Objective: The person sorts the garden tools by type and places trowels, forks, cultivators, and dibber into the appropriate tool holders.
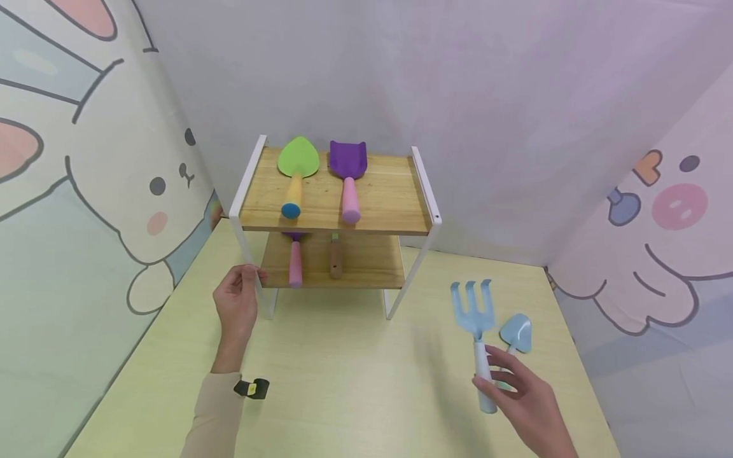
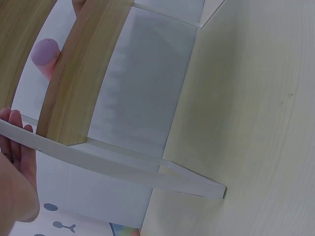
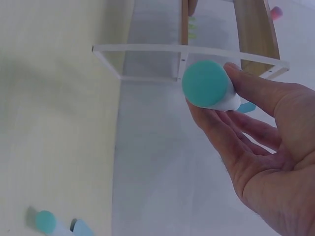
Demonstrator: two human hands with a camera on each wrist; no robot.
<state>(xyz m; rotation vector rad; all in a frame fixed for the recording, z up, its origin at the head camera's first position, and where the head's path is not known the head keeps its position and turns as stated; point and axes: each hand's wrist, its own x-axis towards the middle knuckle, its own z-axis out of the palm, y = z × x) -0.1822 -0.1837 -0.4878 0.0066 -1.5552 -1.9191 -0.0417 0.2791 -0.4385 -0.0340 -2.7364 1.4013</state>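
Observation:
My right hand (image 1: pixel 523 394) grips a light blue garden hand fork (image 1: pixel 474 318) by its pale handle, tines pointing up and away. In the right wrist view the handle's teal end cap (image 3: pixel 204 83) faces the camera between thumb and fingers. My left hand (image 1: pixel 237 299) holds the white metal frame (image 2: pixel 113 169) of a two-tier wooden rack at its left side, by the lower shelf (image 1: pixel 366 261); in the left wrist view its fingertips (image 2: pixel 15 118) show behind the bar. Beyond the right hand, a light blue trowel (image 1: pixel 516 332) lies on the table, partly hidden by that hand.
On the upper shelf (image 1: pixel 395 191) lie a green trowel (image 1: pixel 298 158) with a yellow handle and a purple scoop (image 1: pixel 348 160) with a pink handle. The lower shelf carries a pink-handled tool (image 1: pixel 294 264) and a brown-handled tool (image 1: pixel 335 257). Fabric walls (image 1: pixel 487 127) surround the table (image 1: pixel 343 381).

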